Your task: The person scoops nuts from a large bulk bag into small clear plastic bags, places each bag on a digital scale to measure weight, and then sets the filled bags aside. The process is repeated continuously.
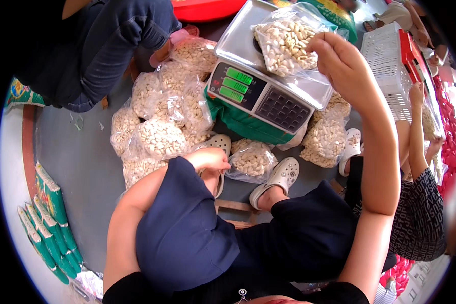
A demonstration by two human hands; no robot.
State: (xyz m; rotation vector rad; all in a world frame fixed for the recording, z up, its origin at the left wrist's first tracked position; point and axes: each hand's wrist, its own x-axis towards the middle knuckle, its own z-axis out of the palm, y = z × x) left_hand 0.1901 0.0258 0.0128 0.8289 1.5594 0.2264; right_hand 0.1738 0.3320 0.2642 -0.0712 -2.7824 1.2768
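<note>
Arm (383, 167) outstretched, right hand (342, 63) at bag (283, 43)

weighing pan (233, 43), 12 o'clock: bare metal, smooth, reflective. bag (289, 43) on it, 1 o'clock: thin clear plastic, glossy, creased. scale keypad (283, 109), 2 o'clock: dark plastic. bag heap (164, 137), 10 o'clock: clear film, shiny, wrinkled. basin (207, 9), 12 o'clock: red plastic, glossy. crate (382, 58), 2 o'clock: white plastic, perforated. jeans (111, 55), 10 o'clock: denim, matt. navy garment (187, 228), 7 o'clock: cloth, matt, softly creased. stool (233, 204), 6 o'clock: wood, unpolished look. stacked packs (53, 228), 8 o'clock: green, sheeny.
</note>
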